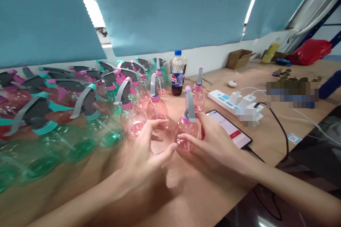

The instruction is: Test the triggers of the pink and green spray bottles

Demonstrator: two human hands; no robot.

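A pink spray bottle (183, 136) with a grey trigger and pink collar stands upright on the table. My right hand (213, 142) is closed around its right side, thumb across the front and fingers partly hidden behind. Just left of it, my left hand (149, 149) is open, thumb and fingers apart with nothing between them; its thumb tip comes close to the bottle, and I cannot tell whether they touch. Two more pink spray bottles (157, 108) (132, 118) stand beyond my left hand. Another pink spray bottle (198, 97) is behind the held one.
Many green and pink spray bottles (77, 145) crowd the table's left side. A cola bottle (177, 74) stands near the wall. To the right lie a lit phone (229, 129), a white power strip (220, 98) with plugs and cables, and a cardboard box (239, 59) farther back.
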